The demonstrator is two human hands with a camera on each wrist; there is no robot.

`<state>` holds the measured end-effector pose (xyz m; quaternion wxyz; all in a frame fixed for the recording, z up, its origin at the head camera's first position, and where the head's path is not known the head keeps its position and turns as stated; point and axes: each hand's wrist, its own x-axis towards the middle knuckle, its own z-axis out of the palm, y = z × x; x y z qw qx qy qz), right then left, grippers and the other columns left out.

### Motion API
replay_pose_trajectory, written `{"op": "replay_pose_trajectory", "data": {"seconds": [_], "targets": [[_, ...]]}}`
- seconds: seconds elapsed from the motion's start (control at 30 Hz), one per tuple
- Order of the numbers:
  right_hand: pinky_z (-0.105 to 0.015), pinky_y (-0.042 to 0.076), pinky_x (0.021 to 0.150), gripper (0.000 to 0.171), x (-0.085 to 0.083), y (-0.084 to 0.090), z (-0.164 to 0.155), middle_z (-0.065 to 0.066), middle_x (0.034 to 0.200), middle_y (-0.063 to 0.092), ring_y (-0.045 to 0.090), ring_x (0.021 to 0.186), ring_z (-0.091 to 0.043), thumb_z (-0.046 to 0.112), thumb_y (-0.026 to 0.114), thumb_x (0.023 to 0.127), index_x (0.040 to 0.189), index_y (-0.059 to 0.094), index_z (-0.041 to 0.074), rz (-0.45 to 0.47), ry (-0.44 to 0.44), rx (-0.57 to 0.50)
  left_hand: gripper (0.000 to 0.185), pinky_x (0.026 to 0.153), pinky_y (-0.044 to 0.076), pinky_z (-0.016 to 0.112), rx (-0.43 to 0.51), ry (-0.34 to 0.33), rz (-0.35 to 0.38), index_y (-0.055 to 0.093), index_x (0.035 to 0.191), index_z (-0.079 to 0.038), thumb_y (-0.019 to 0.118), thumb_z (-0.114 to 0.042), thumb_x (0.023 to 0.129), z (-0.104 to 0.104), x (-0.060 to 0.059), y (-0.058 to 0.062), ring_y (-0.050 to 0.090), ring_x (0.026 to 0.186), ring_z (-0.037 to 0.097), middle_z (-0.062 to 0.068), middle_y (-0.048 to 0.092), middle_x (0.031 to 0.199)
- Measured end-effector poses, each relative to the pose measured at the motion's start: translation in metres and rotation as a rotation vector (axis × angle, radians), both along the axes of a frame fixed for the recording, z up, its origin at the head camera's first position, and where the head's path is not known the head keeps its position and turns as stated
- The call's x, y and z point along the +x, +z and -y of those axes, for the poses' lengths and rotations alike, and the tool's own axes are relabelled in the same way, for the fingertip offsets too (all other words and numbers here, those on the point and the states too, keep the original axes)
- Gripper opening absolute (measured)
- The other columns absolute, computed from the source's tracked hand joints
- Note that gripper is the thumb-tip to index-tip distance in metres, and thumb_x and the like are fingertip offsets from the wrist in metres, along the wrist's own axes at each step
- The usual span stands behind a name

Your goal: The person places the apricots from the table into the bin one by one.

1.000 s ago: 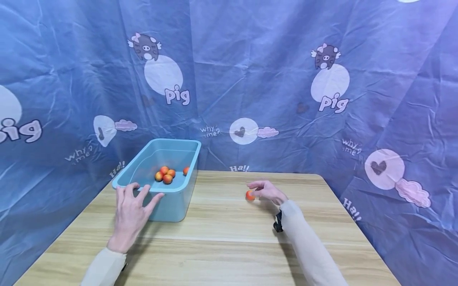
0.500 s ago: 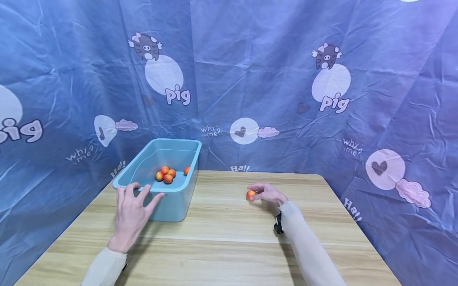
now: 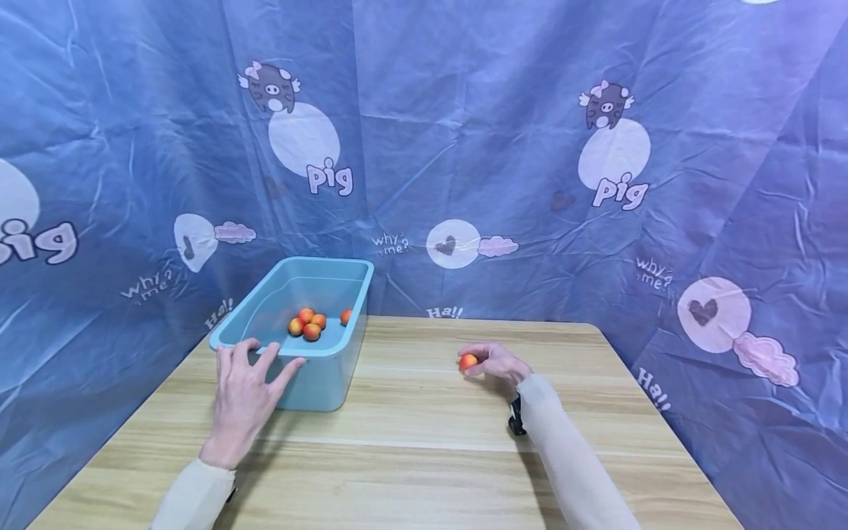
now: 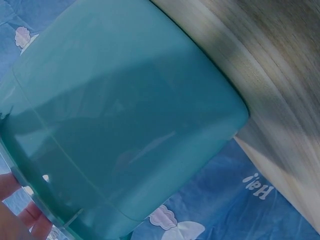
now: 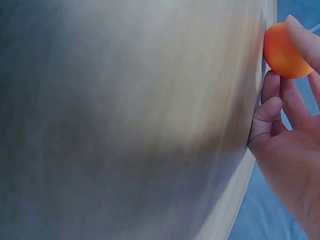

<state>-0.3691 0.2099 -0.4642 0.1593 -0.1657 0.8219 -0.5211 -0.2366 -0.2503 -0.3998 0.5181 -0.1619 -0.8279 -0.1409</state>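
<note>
wooden table (image 3: pixel 424 456), teal bin (image 3: pixel 318 383) on it

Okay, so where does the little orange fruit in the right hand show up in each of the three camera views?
Head view: the orange fruit sits at the tips of the right hand, right of centre, above the wooden table.
Left wrist view: not in it; only the blue tub and table.
Right wrist view: top right corner, pinched by the fingers.
Shared landmark: the wooden table, in all three views.

The blue cloth (image 3: pixel 503 147) behind the surface has words printed on it. "pig" stands under the white circles. "why me?" and "Ha!!" are written lower down, near the surface's far edge.
</note>
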Motion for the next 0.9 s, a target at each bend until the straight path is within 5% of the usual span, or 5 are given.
{"op": "replay_pose_trajectory", "data": {"seconds": [0.27, 0.47, 0.6, 0.9], "targets": [[-0.032, 0.047, 0.096, 0.052, 0.001, 0.002, 0.001, -0.014, 0.12, 0.067, 0.062, 0.105, -0.018, 0.006, 0.074, 0.083, 0.132, 0.057, -0.002, 0.006, -0.03, 0.017, 0.067, 0.089, 0.03, 0.063, -0.008, 0.004, 0.012, 0.067, 0.095, -0.003, 0.05, -0.067, 0.09, 0.001, 0.001, 0.002, 0.047, 0.093, 0.048, 0.03, 0.053, 0.094], [-0.028, 0.05, 0.079, 0.054, 0.004, 0.005, -0.001, -0.017, 0.119, 0.064, 0.062, 0.098, -0.017, 0.011, 0.071, 0.088, 0.135, 0.051, -0.004, -0.009, -0.043, -0.016, 0.053, 0.089, 0.029, 0.063, -0.01, -0.008, 0.019, 0.066, 0.096, -0.004, 0.067, -0.055, 0.082, 0.001, 0.002, 0.003, 0.047, 0.092, 0.048, 0.03, 0.053, 0.094], [-0.028, 0.054, 0.073, 0.054, 0.004, 0.008, 0.002, -0.02, 0.12, 0.061, 0.064, 0.094, -0.021, 0.007, 0.069, 0.089, 0.136, 0.046, -0.006, 0.022, -0.033, -0.084, 0.056, 0.088, 0.03, 0.062, -0.01, 0.0, 0.017, 0.066, 0.096, -0.005, 0.063, -0.06, 0.085, 0.001, 0.001, 0.004, 0.046, 0.09, 0.047, 0.03, 0.054, 0.094], [-0.044, 0.055, 0.09, 0.052, 0.003, 0.014, 0.019, -0.015, 0.119, 0.065, 0.066, 0.104, -0.034, 0.01, 0.07, 0.089, 0.134, 0.047, -0.003, 0.085, -0.086, -0.245, 0.068, 0.088, 0.03, 0.061, -0.004, 0.002, -0.002, 0.067, 0.094, -0.004, 0.047, -0.069, 0.091, 0.0, 0.0, 0.003, 0.046, 0.087, 0.046, 0.03, 0.055, 0.092]]}}
